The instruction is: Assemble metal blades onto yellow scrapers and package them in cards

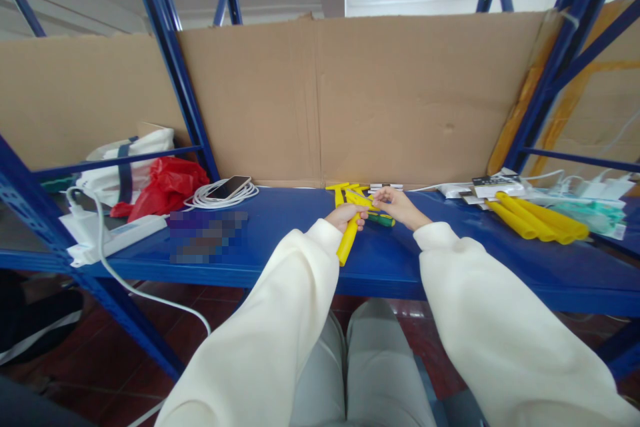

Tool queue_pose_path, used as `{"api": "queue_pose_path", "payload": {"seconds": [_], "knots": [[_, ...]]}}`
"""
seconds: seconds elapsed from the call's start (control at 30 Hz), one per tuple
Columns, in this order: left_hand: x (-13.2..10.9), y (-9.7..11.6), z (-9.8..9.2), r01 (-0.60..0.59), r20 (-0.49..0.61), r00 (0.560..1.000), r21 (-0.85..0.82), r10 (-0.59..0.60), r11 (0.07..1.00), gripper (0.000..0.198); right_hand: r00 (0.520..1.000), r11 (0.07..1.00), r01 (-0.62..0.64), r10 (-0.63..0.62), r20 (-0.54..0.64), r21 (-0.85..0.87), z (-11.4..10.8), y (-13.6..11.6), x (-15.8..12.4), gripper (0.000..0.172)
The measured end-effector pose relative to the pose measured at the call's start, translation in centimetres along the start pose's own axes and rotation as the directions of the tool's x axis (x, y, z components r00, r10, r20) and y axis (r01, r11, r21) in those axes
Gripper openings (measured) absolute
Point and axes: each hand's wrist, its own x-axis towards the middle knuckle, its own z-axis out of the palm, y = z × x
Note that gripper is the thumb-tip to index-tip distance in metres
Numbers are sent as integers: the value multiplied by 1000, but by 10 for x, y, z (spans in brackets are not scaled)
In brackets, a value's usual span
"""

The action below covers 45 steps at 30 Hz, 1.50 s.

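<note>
My left hand (pixel 345 215) is wrapped round a yellow tube-like handle (pixel 349 245), whose lower end points down toward the shelf's front edge. At the handle's upper end is a yellow head piece (pixel 359 198), which reaches toward my right hand. The fingers of my right hand (pixel 387 201) are pinched together at that piece; what they hold is too small to make out. Just below my right hand, a green and yellow screwdriver (pixel 381 219) lies on the blue shelf (pixel 295 260). More yellow parts (pixel 340 188) lie behind my left hand.
Yellow tubes (pixel 537 217) lie at the right beside white packets (pixel 495 185) and a green-white bag (pixel 595 217). At the left are a phone (pixel 231 187) on a coiled white cable (pixel 200 199), a red bag (pixel 170 181) and a power strip (pixel 133 233). Cardboard (pixel 400 100) stands behind.
</note>
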Motion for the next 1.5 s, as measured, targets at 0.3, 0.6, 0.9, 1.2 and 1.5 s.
{"api": "queue_pose_path", "payload": {"seconds": [0.3,0.6,0.9,1.2,1.5], "knots": [[1,1,-1,-10,9,1000,27,10,1000,25,1000,997,-17,17,3,81,0,2,-1,23],[3,0,-2,-35,37,999,20,34,999,24,990,983,-133,136,-19,124,2,-6,-2,20],[-3,1,2,-32,31,999,4,32,999,25,972,956,-213,229,-59,200,1,-10,-3,26],[-1,0,1,-30,34,999,-11,30,1000,26,914,873,-386,405,-4,298,2,-22,-9,27],[-1,1,1,-36,46,998,-7,37,999,26,912,863,-387,410,-3,326,3,-23,-9,25]]}}
